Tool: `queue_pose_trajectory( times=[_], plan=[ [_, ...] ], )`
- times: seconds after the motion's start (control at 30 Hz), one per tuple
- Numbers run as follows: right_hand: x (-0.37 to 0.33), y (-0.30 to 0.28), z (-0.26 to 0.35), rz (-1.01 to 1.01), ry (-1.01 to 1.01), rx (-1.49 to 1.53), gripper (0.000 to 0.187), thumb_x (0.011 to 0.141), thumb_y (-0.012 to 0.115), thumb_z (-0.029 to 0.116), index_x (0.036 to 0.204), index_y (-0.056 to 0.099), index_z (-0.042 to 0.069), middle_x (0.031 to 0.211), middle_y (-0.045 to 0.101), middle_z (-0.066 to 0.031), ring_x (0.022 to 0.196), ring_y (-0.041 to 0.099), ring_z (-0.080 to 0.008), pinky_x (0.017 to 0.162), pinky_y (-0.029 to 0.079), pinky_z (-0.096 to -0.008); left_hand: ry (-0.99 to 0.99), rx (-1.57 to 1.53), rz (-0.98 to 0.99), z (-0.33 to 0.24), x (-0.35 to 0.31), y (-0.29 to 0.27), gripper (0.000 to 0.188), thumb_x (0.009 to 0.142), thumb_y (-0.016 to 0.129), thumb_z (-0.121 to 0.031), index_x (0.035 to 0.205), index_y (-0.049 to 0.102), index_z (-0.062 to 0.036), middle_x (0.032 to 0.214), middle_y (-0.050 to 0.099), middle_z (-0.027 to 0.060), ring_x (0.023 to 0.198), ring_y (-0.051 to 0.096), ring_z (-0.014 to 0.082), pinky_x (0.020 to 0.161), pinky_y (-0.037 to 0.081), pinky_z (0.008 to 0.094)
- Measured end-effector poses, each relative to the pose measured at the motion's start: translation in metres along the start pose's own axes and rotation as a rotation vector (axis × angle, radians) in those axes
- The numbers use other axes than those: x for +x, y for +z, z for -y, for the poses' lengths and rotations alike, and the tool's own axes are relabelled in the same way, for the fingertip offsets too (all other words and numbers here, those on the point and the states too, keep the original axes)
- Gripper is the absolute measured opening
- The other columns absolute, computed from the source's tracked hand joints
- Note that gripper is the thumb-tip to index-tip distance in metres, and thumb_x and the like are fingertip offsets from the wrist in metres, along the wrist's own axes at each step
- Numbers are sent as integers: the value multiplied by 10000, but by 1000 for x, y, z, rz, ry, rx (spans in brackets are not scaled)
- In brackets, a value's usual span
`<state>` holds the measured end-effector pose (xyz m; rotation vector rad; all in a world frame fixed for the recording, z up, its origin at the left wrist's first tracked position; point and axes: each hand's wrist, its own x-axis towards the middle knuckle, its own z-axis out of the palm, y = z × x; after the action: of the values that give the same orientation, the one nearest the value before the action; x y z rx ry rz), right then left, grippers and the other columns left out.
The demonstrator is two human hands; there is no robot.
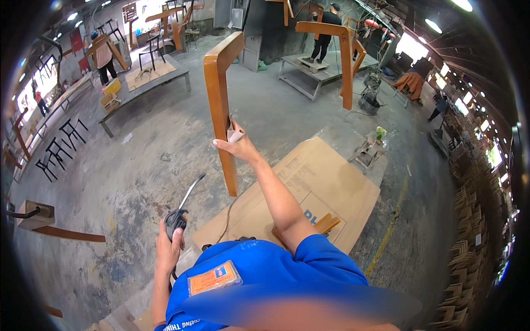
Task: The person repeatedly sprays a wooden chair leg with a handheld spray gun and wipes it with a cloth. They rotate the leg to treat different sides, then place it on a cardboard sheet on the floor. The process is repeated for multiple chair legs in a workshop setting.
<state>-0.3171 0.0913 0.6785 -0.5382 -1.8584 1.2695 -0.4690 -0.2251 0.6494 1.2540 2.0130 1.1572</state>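
In front of me an L-shaped, orange-brown varnished wooden furniture part [220,94] hangs upright. My right hand [241,148] is closed round its lower upright, with the thumb across the near side. A pale folded sheet [234,134], perhaps sandpaper or cloth, is pressed between that hand and the wood. Lower left, my left hand [170,243] is wrapped round a black air blow gun [176,219] with a long thin metal nozzle. The nozzle points up and away, apart from the wood. What holds the wooden part at its top cannot be made out.
Flattened cardboard [287,176] lies below my right arm, with wooden pieces [327,223] on it. Another L-shaped part [346,60] hangs at far right. A curved part [72,234] is at left. Low tables [146,88], black frames [62,144] and other people stand farther off.
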Motion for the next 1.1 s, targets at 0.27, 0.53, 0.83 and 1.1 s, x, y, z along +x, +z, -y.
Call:
queue_pose_trajectory(
  times=[0.27,0.53,0.83,1.1],
  plan=[
    [-11,-36,1,-91,78,-53,893,722,769,344,1421,310,31,1357,467,-154,1277,442,-280,1033,381,-376,259,75,-221,-133,115,-41,548,945,554,-353,1293,414,47,565,533,65,477,522,121,455,414,281],
    [-24,-53,-69,-162,17,-100,614,767,763,183,1268,454,8,1157,572,-74,1070,539,-151,922,439,-303,100,140,128,-66,86,-16,533,912,601,-372,1179,455,65,561,556,89,484,570,162,471,443,320],
    [-68,-41,-124,-173,109,80,416,793,751,135,1131,524,54,1017,599,-33,926,563,-123,815,464,-284,-173,288,126,-5,32,36,533,898,593,-414,1189,459,12,647,623,160,607,653,273,587,494,397],
    [-68,-34,-116,-182,93,120,392,822,725,129,1146,516,55,1017,595,-22,922,570,-120,802,471,-276,6,-191,181,36,-24,42,410,908,608,-326,1188,540,-35,821,660,129,782,633,205,729,489,352]
  ],
)
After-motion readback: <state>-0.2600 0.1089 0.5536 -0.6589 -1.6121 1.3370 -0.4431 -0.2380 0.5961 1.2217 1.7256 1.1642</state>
